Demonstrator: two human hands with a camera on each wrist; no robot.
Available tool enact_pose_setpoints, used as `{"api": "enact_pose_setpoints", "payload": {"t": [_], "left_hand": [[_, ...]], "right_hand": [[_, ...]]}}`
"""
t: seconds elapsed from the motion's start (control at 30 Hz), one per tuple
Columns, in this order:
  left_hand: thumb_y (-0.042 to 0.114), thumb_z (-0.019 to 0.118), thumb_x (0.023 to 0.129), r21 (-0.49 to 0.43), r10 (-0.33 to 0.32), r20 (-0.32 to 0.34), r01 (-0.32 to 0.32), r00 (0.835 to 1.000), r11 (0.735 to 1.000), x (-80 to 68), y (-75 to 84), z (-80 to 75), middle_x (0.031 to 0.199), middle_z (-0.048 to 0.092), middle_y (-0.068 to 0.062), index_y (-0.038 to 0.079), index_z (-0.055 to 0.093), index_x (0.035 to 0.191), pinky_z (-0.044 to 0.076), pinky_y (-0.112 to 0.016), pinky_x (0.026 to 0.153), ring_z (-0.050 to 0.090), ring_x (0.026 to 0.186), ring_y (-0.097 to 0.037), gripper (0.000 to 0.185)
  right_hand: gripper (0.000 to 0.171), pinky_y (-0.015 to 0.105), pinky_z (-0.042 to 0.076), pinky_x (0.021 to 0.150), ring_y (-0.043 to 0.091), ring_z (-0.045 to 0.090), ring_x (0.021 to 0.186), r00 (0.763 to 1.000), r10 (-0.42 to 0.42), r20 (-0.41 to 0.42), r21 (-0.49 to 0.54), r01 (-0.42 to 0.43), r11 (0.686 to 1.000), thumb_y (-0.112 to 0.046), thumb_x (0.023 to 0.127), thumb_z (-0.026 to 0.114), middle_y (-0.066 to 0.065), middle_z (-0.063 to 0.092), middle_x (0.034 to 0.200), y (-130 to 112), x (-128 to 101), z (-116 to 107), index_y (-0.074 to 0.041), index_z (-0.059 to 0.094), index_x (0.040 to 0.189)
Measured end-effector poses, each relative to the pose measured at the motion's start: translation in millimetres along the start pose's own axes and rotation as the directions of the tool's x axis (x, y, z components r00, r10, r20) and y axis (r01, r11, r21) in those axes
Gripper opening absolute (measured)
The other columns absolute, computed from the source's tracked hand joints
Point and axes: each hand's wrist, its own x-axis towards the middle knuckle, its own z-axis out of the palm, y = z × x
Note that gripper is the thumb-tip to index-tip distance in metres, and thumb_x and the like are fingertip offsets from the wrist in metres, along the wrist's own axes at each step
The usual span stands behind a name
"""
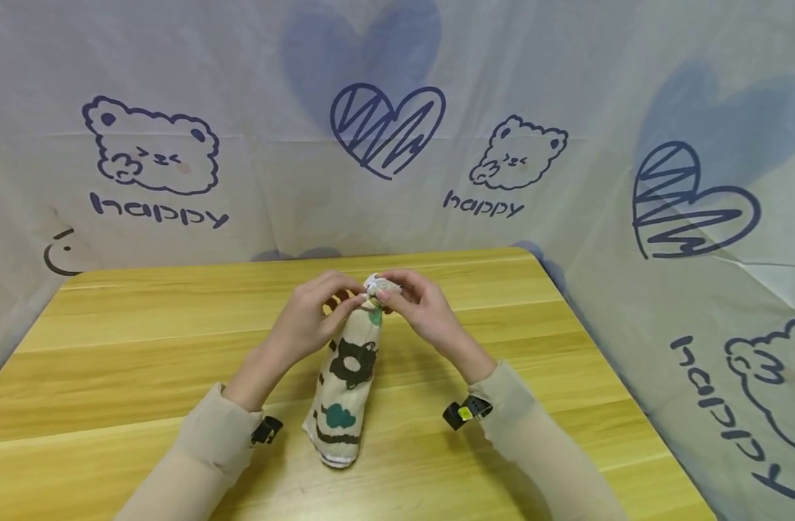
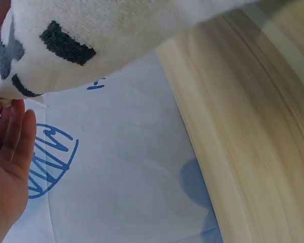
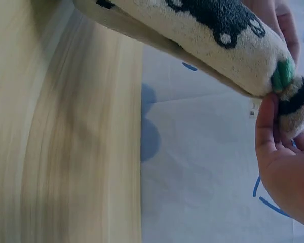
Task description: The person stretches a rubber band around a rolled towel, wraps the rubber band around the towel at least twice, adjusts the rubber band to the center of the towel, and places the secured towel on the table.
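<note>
Cream patterned fabric sock [image 1: 343,391] lies on our wooden table [image 1: 143,340], both our left hand [image 1: 312,315] and right hand [image 1: 413,300] pinching its far bunched end, apparently rolling it, needing steady tucking next.

The head view looks down from above the counter [image 1: 176,347] toward the printed backdrop [image 1: 566,87]. Both wrist views sit close under the patterned sock [image 1: 345,376], facing outward past counter and backdrop.

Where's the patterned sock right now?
In the head view the sock lies mid-table, between the sleeves, its far end lifted and pinched by the left hand and right hand.
</note>
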Motion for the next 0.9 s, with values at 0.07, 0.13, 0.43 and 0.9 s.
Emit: {"api": "enact_pose_setpoints", "payload": {"t": [0.07, 0.13, 0.43, 0.9], "left_hand": [[0.000, 0.074, 0.095, -0.045, -0.013, 0.002, 0.014, 1.000, 0.999, 0.9, 0.7, -0.7, 0.100, 0.072, -0.007, 0.004, 0.073, 0.107, 0.059, -0.027, 0.065, 0.067, 0.079, -0.016, 0.013], [-0.003, 0.072, 0.095, -0.101, -0.028, -0.001, 0.027, 1.000, 0.995, 2.3, 0.3, -1.1, 0.095, 0.072, -0.008, 0.003, 0.074, 0.105, 0.058, -0.027, 0.063, 0.067, 0.073, -0.018, 0.011], [-0.003, 0.076, 0.091, -0.001, 0.072, -0.023, -0.072, 0.997, 0.997, 7.0, 0.3, 0.7, 0.096, 0.072, -0.007, 0.003, 0.074, 0.102, 0.055, -0.024, 0.062, 0.063, 0.073, -0.013, 0.013], [0.005, 0.081, 0.089, 0.105, 0.107, -0.023, -0.104, 0.994, 0.989, 5.2, 1.2, 2.1, 0.104, 0.071, -0.007, 0.004, 0.077, 0.107, 0.051, -0.029, 0.058, 0.062, 0.076, -0.014, 0.018]], "right_hand": [[0.034, 0.029, 0.058, 0.087, 0.014, 0.066, 0.098, 1.000, -0.019, -0.004, -0.018, 0.019, 1.000, -0.009, 0.105, 0.061, 0.022, 0.064, 0.125, 0.4, -0.5, 0.5, 0.006, 0.060, 0.136], [0.033, 0.032, 0.058, 0.089, 0.016, 0.066, 0.100, 0.999, -0.044, -0.004, -0.033, 0.044, 0.998, -0.008, 0.105, 0.061, 0.022, 0.065, 0.126, 1.3, -0.7, 0.2, 0.006, 0.061, 0.135], [0.033, 0.033, 0.058, 0.093, 0.016, 0.067, 0.105, 0.994, -0.114, 0.002, -0.026, 0.114, 0.993, -0.004, 0.105, 0.058, 0.023, 0.066, 0.132, 2.0, -1.3, -0.9, 0.006, 0.062, 0.136], [0.032, 0.030, 0.057, 0.095, 0.021, 0.063, 0.111, 0.975, -0.221, -0.003, -0.112, 0.220, 0.969, 0.000, 0.101, 0.065, 0.017, 0.062, 0.124, 4.2, -4.0, 2.8, 0.004, 0.067, 0.133]]}}
